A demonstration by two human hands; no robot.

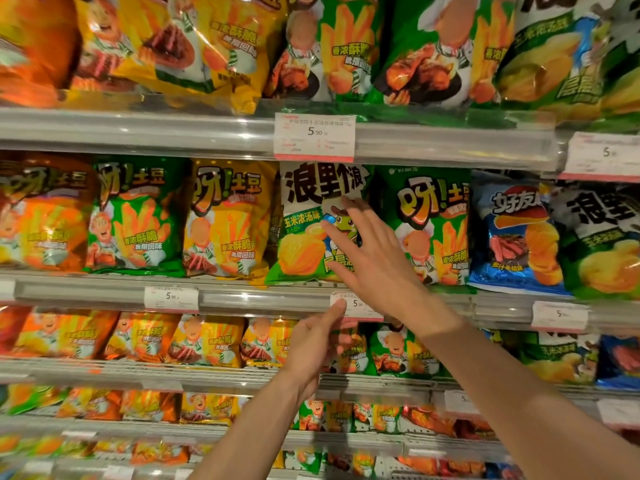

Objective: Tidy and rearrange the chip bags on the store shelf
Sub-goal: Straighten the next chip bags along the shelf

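Observation:
A white-and-green corn-flavour chip bag (304, 220) stands upright on the middle shelf between a yellow bag (225, 220) and a green bag (429, 223). My right hand (370, 258) lies against its right front with the fingers spread and straight. My left hand (311, 344) is raised below it, its thumb tip touching the shelf rail (263, 301) next to a price tag (358, 304). The fingers of that hand are loosely curled and hold nothing.
Chip bags fill every shelf: orange and green ones at the left, a blue bag (512, 233) and another white-and-green bag (602, 240) at the right. Clear rails with price tags (314, 136) front each shelf. Lower shelves hold smaller bags.

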